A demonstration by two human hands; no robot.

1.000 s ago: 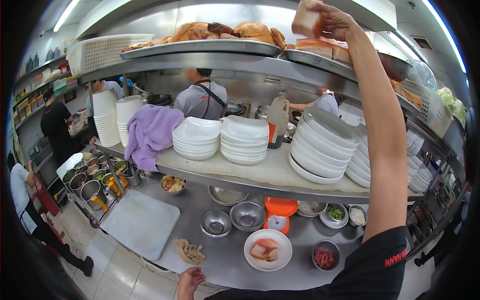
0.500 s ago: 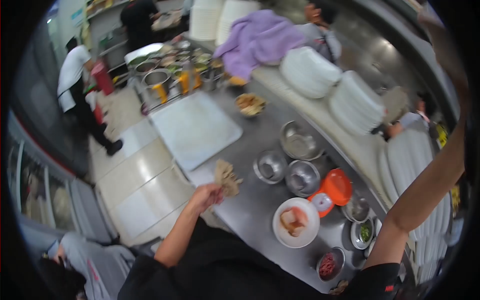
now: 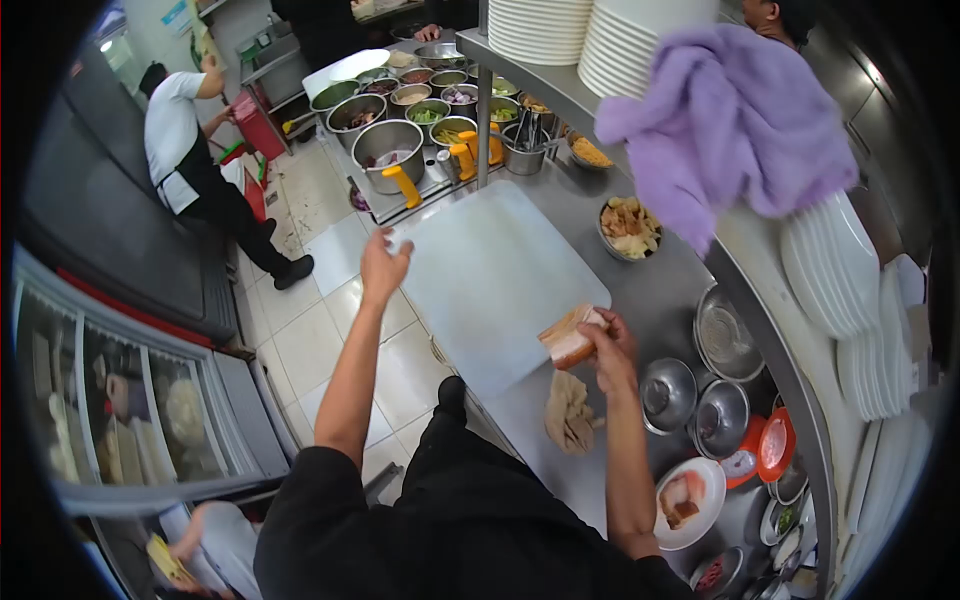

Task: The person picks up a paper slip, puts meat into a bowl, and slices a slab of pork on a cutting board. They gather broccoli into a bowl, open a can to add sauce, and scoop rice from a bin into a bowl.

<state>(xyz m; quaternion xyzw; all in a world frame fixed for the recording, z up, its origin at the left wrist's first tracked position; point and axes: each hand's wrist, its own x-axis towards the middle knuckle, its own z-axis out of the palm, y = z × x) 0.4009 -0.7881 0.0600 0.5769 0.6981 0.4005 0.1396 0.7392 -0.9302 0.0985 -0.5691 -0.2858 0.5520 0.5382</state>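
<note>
My right hand (image 3: 615, 350) is closed around a slab of pale meat with a brown rind (image 3: 572, 337), over the near right corner of a white cutting board (image 3: 490, 270). Beyond the board's left edge is my left hand (image 3: 385, 262), fingers apart, holding nothing. A crumpled tan cloth (image 3: 570, 412) lies on the steel counter just below the meat. To the right, a white bowl (image 3: 690, 503) contains more meat pieces.
Metal bowls (image 3: 668, 396), an orange container (image 3: 776, 445) and a food bowl (image 3: 630, 228) stand on the counter. A purple towel (image 3: 735, 125) hangs from the shelf beside stacked plates. A person in white (image 3: 180, 130) stands at left; another is at lower left.
The view has swung toward the board. My left hand has let go of the cloth, now on the counter, and opened. My right arm has come down from the right, with meat in the hand.
</note>
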